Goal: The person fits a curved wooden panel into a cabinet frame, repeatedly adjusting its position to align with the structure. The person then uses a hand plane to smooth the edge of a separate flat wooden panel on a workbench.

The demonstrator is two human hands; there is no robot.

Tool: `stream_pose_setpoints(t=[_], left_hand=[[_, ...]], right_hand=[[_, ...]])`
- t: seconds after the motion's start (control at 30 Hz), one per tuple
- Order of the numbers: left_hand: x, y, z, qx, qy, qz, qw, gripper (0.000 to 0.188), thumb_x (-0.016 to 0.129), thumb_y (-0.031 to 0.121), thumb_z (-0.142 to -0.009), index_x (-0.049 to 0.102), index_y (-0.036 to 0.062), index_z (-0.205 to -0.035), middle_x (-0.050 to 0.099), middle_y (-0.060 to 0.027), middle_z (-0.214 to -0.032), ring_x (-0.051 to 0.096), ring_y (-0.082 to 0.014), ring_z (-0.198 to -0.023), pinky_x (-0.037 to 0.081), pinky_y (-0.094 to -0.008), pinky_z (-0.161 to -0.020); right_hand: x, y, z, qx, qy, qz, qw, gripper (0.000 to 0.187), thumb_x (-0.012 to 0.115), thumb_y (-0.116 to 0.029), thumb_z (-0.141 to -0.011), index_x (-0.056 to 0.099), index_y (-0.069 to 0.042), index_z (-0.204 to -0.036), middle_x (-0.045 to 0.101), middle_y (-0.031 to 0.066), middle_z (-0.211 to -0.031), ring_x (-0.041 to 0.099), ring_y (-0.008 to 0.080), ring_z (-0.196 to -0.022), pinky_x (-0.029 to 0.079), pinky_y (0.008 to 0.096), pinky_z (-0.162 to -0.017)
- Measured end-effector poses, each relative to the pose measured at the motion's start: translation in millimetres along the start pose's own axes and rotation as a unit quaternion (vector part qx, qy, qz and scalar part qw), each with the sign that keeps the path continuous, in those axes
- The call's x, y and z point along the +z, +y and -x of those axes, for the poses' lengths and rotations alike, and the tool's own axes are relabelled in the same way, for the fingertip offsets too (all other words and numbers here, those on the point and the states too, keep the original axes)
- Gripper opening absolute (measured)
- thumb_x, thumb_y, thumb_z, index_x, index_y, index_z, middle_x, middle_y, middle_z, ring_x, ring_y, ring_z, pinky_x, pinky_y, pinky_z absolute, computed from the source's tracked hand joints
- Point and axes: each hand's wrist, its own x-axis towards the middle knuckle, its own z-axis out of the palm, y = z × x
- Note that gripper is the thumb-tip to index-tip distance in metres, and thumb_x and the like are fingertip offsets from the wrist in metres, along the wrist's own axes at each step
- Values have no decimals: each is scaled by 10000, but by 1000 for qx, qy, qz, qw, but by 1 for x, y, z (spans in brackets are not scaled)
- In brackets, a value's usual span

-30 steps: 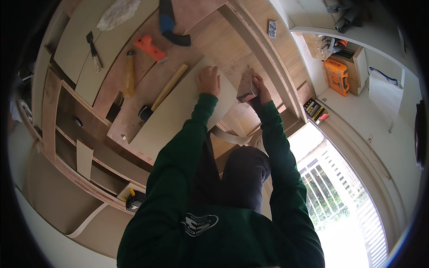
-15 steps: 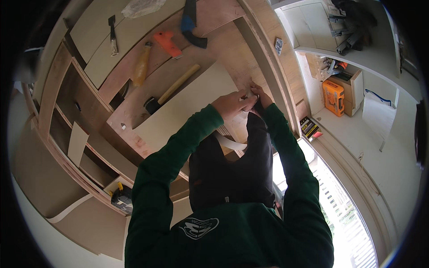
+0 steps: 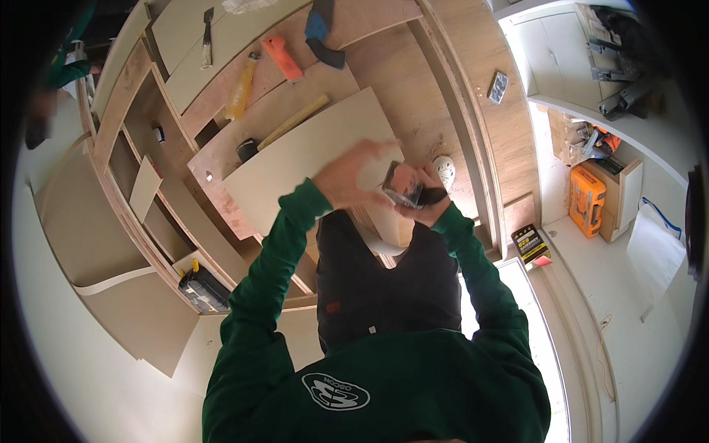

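My right hand [image 3: 427,212] is closed round a small, flat, dark, shiny object [image 3: 404,184] with a reddish patch; its kind cannot be made out. To its left, my left hand [image 3: 347,176] is blurred by motion, its fingers apart and reaching toward the object without a visible grip. Both hands are over my lap, at the near right end of a cream panel [image 3: 295,162] lying on plywood. A hammer [image 3: 288,127] with a wooden handle lies along the panel's far edge. White edging strip [image 3: 382,246] curls between my legs.
Beyond the hammer lie a yellow bottle [image 3: 241,90], an orange-red tool [image 3: 282,59], a blue-and-black saw [image 3: 322,38] and a brush-like tool [image 3: 207,40]. Open cabinet framing [image 3: 133,159] stands left, with a black toolbox [image 3: 203,286]. An orange case [image 3: 587,201] sits right. Another person's green sleeve [image 3: 72,72] shows top left.
My hands, together before, have drawn apart. The left has moved left and its fingers have spread; the dark object now shows in my right hand. The whole view has shifted, bringing another person in.
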Motion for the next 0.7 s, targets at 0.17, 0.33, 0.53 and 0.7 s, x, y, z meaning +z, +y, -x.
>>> stream_pose_setpoints(t=[0.17,0.33,0.53,0.7], left_hand=[[-65,-132,40,-237,366,-365,822,305,435,301,-1009,614,54,-1009,623,-179,-972,574,-414,-909,455,-509,-761],[-97,-217,153,-247,348,-269,863,356,483,349,-996,648,38,-941,645,-182,-949,582,-408,-875,464,-475,-758],[-97,-209,175,-266,300,-313,861,359,597,389,-936,666,45,-861,648,-133,-751,607,-353,-748,467,-425,-727],[-107,-187,176,-216,312,-468,798,399,638,478,-879,623,98,-761,600,-85,-663,586,-303,-655,439,-420,-673]], right_hand=[[-2,71,-45,124,115,-208,963,698,835,-299,-663,561,53,-1201,585,165,-1166,592,239,-1023,486,355,-887],[-7,138,-110,274,32,-137,951,689,755,-410,-714,579,71,-1174,654,116,-1046,618,211,-973,498,339,-848],[22,168,-138,260,-14,-314,913,624,738,-377,-750,585,54,-1175,650,98,-1025,622,197,-979,483,333,-879],[33,152,-132,206,8,-142,968,656,762,-384,-732,578,76,-1162,660,137,-1050,626,205,-961,491,339,-852]])
